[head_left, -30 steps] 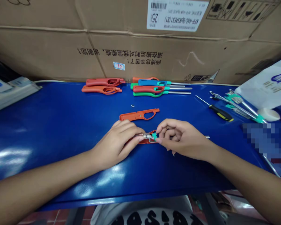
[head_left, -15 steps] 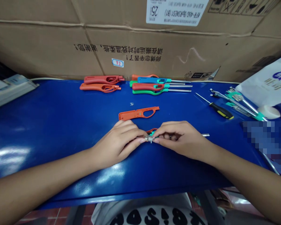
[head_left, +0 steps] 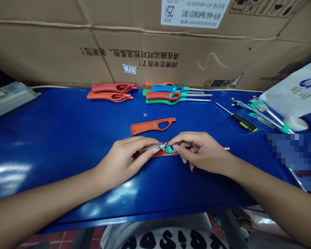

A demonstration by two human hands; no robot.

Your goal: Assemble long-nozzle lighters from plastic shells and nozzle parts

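My left hand [head_left: 134, 154] pinches a clear lighter fuel tank [head_left: 153, 147] between thumb and fingers, its valve end pointing right. Beneath it lies an orange lighter shell half [head_left: 159, 154], holding a green trigger [head_left: 169, 149] and a thin pale wire. At the trigger, the thumb and index finger of my right hand [head_left: 203, 150] are close together; what they grip, if anything, I cannot make out. A metal lighter tube [head_left: 226, 148] sticks out beyond the right hand. The other orange shell half [head_left: 141, 128] lies inner side up behind my hands.
Several small screws [head_left: 145, 114] lie farther back. Red and orange handles [head_left: 111, 92] and assembled lighters [head_left: 168, 95] line the cardboard box [head_left: 67, 45]. On the right are a screwdriver [head_left: 243, 122], metal tubes with green parts [head_left: 265, 116] and a white bag [head_left: 295, 90].
The clear tank has shifted slightly back and left, over the shell half. My right fingers have moved from the tank's valve end to the green trigger, leaving more of the shell visible.
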